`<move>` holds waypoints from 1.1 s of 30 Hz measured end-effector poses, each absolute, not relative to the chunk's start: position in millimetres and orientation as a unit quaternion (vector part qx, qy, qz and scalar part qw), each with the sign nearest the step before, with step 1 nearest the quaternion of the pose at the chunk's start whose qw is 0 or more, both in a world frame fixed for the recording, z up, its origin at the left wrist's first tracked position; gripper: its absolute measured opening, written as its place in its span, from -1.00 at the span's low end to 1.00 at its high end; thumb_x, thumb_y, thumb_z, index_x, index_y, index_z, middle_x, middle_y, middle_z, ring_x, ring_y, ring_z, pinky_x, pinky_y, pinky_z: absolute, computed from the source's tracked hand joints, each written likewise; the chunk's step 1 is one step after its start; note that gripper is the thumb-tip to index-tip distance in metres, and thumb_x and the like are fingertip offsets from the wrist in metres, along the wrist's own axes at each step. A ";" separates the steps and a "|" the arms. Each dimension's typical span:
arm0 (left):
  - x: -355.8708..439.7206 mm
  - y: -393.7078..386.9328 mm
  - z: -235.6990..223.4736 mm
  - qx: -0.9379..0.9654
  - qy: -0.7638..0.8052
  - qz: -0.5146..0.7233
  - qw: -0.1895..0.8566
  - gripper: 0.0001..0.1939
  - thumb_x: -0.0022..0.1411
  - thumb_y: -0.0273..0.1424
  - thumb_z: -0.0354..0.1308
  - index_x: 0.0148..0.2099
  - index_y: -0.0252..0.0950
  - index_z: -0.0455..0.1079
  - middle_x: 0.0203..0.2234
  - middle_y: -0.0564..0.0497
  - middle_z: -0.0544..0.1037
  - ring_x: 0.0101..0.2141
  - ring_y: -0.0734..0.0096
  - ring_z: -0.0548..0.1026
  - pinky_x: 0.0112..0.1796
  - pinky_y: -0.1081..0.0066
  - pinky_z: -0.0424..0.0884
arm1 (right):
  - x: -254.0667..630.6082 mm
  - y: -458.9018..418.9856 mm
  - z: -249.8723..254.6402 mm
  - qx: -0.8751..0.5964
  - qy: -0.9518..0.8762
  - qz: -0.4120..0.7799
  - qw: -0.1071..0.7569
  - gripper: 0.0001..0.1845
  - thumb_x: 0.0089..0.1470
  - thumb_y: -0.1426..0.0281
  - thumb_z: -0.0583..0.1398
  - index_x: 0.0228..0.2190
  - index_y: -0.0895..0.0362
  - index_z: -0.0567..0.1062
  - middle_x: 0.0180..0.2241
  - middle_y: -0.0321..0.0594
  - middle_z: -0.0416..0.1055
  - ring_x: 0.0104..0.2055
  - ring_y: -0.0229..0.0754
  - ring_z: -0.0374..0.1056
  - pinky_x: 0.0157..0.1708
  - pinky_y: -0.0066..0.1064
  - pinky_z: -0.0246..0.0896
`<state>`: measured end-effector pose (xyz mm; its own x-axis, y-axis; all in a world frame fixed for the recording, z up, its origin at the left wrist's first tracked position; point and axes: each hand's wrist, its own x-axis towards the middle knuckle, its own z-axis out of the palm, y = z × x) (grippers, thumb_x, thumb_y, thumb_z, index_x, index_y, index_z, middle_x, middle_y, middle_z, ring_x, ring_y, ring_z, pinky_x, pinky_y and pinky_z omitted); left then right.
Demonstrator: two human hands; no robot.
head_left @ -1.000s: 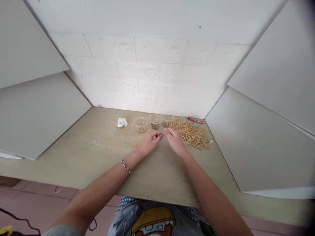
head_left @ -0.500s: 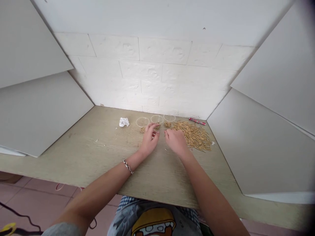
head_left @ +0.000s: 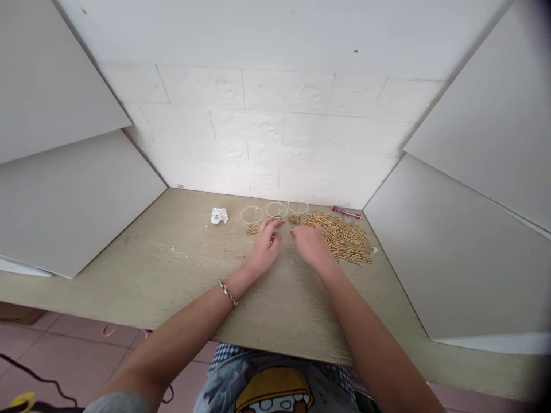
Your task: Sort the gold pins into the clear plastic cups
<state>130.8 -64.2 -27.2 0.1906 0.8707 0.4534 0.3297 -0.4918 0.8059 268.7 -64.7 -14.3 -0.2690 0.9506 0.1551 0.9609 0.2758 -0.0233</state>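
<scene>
My left hand (head_left: 267,245) lies on the wooden tabletop (head_left: 181,269), its fingers stretched loosely forward to the middle one of three small clear cups (head_left: 276,210), with nothing visible in them. A bracelet (head_left: 228,292) circles that wrist. My right hand (head_left: 310,244) rests beside it, its fingers pinched on a thin golden pin (head_left: 291,228) that points left. Just right of this hand spreads a pile of golden pins (head_left: 342,236).
The left cup (head_left: 252,215) and right cup (head_left: 298,207) hold small golden bits. A crumpled white paper (head_left: 219,215) lies left of the cups and a red pen (head_left: 345,213) by the back wall. Grey panels close in both sides.
My hands were joined on a pin. The left hand has since parted from the right and reached forward to the middle cup. The right hand has stayed put, still pinching.
</scene>
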 end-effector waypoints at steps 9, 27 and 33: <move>130.9 -58.8 -31.5 0.697 0.446 0.422 0.371 -0.65 0.04 -0.57 -0.09 -0.12 -0.30 0.33 -0.23 -0.06 0.41 -0.30 0.43 0.37 -0.25 0.39 0.31 | 271.5 -68.0 -19.0 -0.614 -0.759 0.007 0.216 -0.64 0.13 0.35 -0.13 -0.51 0.17 0.36 -0.50 -0.17 0.38 -0.43 -0.22 0.24 -0.30 -0.36 -0.05; 130.8 -56.1 -29.1 0.472 0.363 0.442 0.671 -0.67 -0.10 -0.23 0.21 -0.28 -0.33 0.41 -0.42 0.02 0.45 -0.53 0.65 0.31 -0.60 0.63 0.10 | 253.2 -76.7 -30.5 -0.563 -0.614 0.293 0.470 -0.67 0.02 0.14 -0.05 -0.40 0.15 0.29 -0.49 -0.27 0.26 -0.45 -0.25 0.18 -0.43 -0.42 0.08; 129.7 -57.5 -22.4 0.430 0.346 0.426 0.717 -0.68 -0.06 -0.24 0.20 -0.29 -0.34 0.31 -0.33 -0.05 0.46 -0.52 0.59 0.42 -0.62 0.62 0.12 | 267.8 -63.9 -10.8 -0.595 -0.648 0.010 0.475 -0.67 0.02 0.34 -0.04 -0.16 0.19 0.26 -0.15 -0.02 0.24 -0.08 -0.06 0.11 -0.09 -0.21 -0.03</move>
